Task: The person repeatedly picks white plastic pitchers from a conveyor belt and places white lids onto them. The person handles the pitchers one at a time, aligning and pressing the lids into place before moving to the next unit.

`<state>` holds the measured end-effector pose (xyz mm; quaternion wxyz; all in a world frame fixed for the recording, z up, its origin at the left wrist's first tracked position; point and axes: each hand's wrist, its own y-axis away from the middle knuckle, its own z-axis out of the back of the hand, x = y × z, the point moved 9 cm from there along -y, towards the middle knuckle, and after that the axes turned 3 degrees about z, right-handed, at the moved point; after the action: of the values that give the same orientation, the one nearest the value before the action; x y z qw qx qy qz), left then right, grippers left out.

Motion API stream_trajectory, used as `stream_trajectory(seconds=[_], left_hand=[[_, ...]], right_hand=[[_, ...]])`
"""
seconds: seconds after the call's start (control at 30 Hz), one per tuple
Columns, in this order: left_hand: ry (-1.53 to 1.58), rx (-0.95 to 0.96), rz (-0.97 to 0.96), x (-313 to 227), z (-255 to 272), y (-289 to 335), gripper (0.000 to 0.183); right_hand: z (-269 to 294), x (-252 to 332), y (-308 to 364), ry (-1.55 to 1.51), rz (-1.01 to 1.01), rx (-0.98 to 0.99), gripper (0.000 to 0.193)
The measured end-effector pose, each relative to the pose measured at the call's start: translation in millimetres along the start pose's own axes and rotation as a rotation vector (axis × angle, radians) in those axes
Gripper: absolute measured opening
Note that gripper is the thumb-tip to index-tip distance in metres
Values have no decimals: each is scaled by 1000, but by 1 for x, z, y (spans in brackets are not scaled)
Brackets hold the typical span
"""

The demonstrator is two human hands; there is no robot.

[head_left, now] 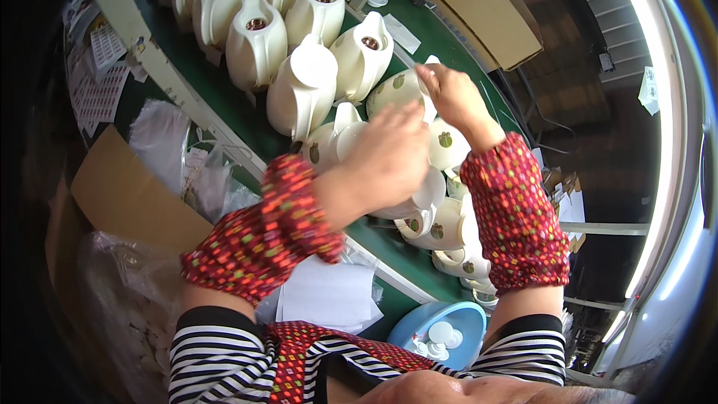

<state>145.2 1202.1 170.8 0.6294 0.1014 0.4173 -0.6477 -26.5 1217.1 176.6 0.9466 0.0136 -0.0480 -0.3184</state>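
Cream thermos jugs stand close together on a green conveyor belt [407,273]. My right hand [458,99] is at the top end of a cream jug with green printed motifs [396,91], its fingers curled against that end. My left hand [385,158] passes in front of the same jug, palm down and smeared by motion; what its fingers do cannot be made out. Under and beside the left hand are a jug with a pale lid [323,146] and a whitish jug top [430,193]. A white-lidded jug [303,93] stands just beyond.
Several lidless jugs [256,34] with coppery mouths line the far left. A blue basin [458,322] holding white round parts sits near my body. White paper sheets [325,295], plastic bags [161,138] and a cardboard box [131,191] lie at the left. Another carton [479,7] is far right.
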Motion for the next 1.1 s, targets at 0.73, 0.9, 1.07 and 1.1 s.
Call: stream_trajectory(seconds=[0.73,0.9,1.07,1.1], left_hand=[[23,-336,427,127,-22,144,119],[7,-325,427,124,-25,141,118],[8,-317,448,126,-25,142,117],[12,-325,446,126,-25,142,116]], right_hand=[[-59,171,88,144,757,300,72],[-56,170,86,186,682,325,74],[-61,164,65,365,147,471,94],[-58,167,66,395,111,469,99]])
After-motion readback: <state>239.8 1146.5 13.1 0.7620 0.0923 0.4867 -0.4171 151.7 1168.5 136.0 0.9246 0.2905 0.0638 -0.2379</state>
